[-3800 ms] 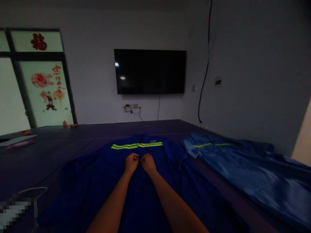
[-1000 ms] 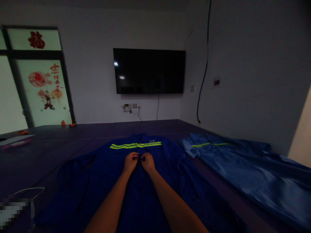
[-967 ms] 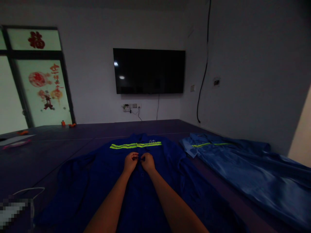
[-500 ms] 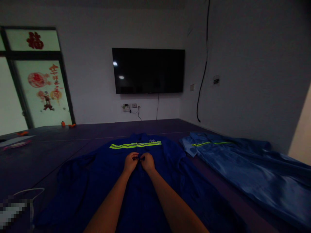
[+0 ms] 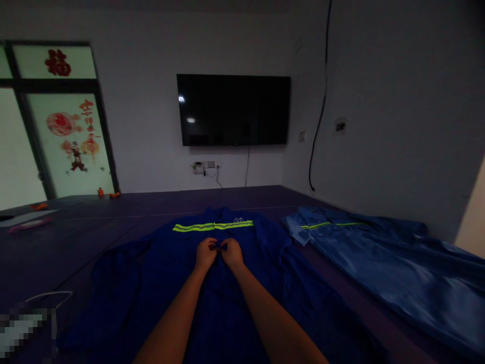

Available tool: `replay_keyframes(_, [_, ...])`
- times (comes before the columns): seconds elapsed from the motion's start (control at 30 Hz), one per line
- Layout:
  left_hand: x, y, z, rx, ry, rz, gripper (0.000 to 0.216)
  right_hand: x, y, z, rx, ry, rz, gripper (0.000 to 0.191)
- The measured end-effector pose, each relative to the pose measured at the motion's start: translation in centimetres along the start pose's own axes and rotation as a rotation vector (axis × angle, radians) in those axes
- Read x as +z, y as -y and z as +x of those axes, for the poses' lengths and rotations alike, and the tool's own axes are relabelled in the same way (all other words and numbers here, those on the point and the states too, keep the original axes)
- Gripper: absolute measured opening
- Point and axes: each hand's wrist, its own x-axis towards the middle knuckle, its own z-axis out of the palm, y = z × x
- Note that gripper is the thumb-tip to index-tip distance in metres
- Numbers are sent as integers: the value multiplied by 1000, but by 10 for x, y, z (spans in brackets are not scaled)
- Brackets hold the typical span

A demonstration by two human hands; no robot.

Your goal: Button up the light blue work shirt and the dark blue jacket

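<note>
A dark blue work jacket (image 5: 166, 263) lies spread out front side up, its sleeves out to both sides. A yellow-green reflective strip (image 5: 193, 227) crosses its chest, with a small light logo above the right part. My left hand (image 5: 206, 254) pinches the cloth at the front edge, just below the strip. Close beside it, my right hand (image 5: 231, 253) pinches the other side of the same front opening. The fingertips of both hands nearly meet; what exactly lies between them is too small and dark to make out.
To the right lies a second, lighter blue garment (image 5: 364, 253) with a thin reflective line. Both rest on a dark purple surface (image 5: 159, 199). A white cable (image 5: 49, 293) is at lower left, small orange objects (image 5: 113, 195) farther back. A television (image 5: 235, 110) hangs on the wall.
The view has shifted slightly, so everything sits a little farther right. Both hands stay at the same place on the jacket front, with only small finger movement.
</note>
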Motion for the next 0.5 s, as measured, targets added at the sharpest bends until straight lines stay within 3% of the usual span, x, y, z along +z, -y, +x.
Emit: replay_keyframes(0.5, [2, 5, 2, 9, 43, -47, 35, -6, 1, -1, -13, 14, 18, 13])
